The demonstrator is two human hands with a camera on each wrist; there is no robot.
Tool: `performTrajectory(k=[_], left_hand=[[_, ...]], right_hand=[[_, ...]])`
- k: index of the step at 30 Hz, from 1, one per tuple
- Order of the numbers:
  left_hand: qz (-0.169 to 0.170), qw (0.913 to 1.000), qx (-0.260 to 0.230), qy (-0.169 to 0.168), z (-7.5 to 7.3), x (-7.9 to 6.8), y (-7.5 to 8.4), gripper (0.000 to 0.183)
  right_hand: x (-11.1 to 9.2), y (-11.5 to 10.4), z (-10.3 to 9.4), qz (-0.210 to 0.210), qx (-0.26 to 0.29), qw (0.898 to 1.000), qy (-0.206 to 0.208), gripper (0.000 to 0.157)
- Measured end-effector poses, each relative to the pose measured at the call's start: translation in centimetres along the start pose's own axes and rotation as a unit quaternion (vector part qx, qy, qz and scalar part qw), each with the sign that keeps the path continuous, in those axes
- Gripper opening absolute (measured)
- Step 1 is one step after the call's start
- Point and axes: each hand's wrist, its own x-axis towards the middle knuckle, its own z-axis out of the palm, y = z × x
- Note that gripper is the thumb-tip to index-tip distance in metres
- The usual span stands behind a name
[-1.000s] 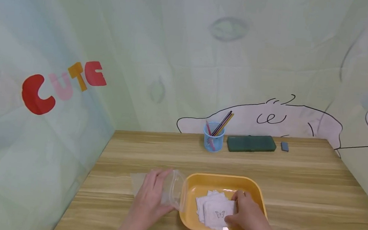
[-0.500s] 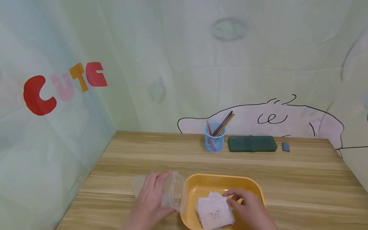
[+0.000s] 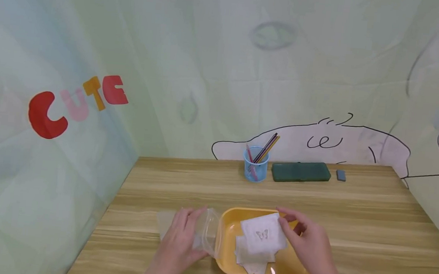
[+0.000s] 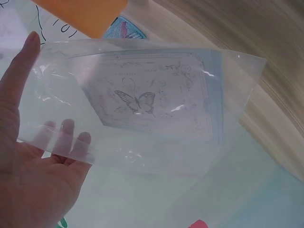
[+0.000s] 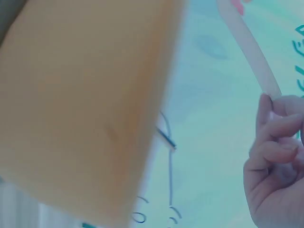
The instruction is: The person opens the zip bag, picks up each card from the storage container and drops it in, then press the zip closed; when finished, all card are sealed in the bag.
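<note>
My left hand [image 3: 179, 240] holds a clear plastic bag [image 3: 210, 237] at the tray's left side, its mouth spread towards the tray. In the left wrist view the thumb and fingers grip the bag [image 4: 137, 149] near one end, and several cards with a butterfly print [image 4: 156, 92] lie inside it. Between thumb and fingers my right hand [image 3: 310, 240] pinches a white butterfly-print card [image 3: 262, 235] by its upper right corner, tilted over the tray. More pale paper pieces [image 3: 256, 258] lie below it in the yellow tray [image 3: 224, 259], partly covered by the card.
At the table's back stand a blue cup [image 3: 255, 170] of pencils, a dark green pencil case [image 3: 301, 172] and a small blue-grey eraser [image 3: 341, 175]. A printed cloth [image 3: 177, 85] hangs behind the table and along its left side.
My right hand has moved from inside the tray up and back, lifting the butterfly-print card off the pile. The left hand and bag stay nearly in place.
</note>
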Motion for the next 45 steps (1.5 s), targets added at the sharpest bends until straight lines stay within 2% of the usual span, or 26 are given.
performTrajectory(k=[3, 6, 12, 17, 21, 24, 32, 35, 39, 45], left_hand=[[-0.005, 0.9999, -0.006, -0.011, 0.1, 0.0, 0.0, 0.101], [-0.004, 1.0000, -0.005, -0.003, 0.2, 0.1, -0.1, 0.101], [-0.002, 1.0000, 0.001, 0.007, 0.3, 0.3, 0.1, 0.101], [-0.004, 1.0000, -0.001, 0.004, 0.3, 0.7, 0.6, 0.101], [-0.011, 0.9999, -0.007, -0.006, 0.3, 0.8, 0.9, 0.099], [-0.006, 1.0000, -0.003, 0.001, 0.3, 0.9, 1.0, 0.101], [0.010, 0.9996, 0.001, 0.027, 0.5, 1.0, 1.1, 0.103], [0.009, 0.9997, -0.002, 0.023, 0.5, 1.0, 1.1, 0.102], [-0.004, 1.0000, -0.004, 0.004, 0.5, 0.9, 1.1, 0.101], [-0.002, 0.9999, -0.012, 0.007, 0.3, 1.0, 1.3, 0.104]], right_hand=[[-0.1, -0.7, -0.3, -0.014, 0.032, 0.998, 0.043, 0.021], [-0.3, -1.2, -0.3, -0.034, 0.059, 0.995, 0.078, 0.021], [-0.9, -2.0, 0.3, -0.074, 0.097, 0.985, 0.118, 0.025], [-1.5, -2.5, 1.3, -0.086, 0.125, 0.982, 0.112, 0.024], [-1.7, -2.5, 2.0, -0.098, 0.122, 0.982, 0.103, 0.022], [-1.8, -2.7, 2.2, -0.103, 0.119, 0.983, 0.098, 0.022], [-1.9, -3.3, 2.1, -0.095, 0.130, 0.981, 0.106, 0.022], [-2.0, -3.4, 2.2, -0.098, 0.141, 0.979, 0.113, 0.025], [-2.1, -3.8, 2.1, -0.073, 0.132, 0.980, 0.130, 0.031], [-2.1, -3.7, 2.5, -0.069, 0.142, 0.979, 0.125, 0.026]])
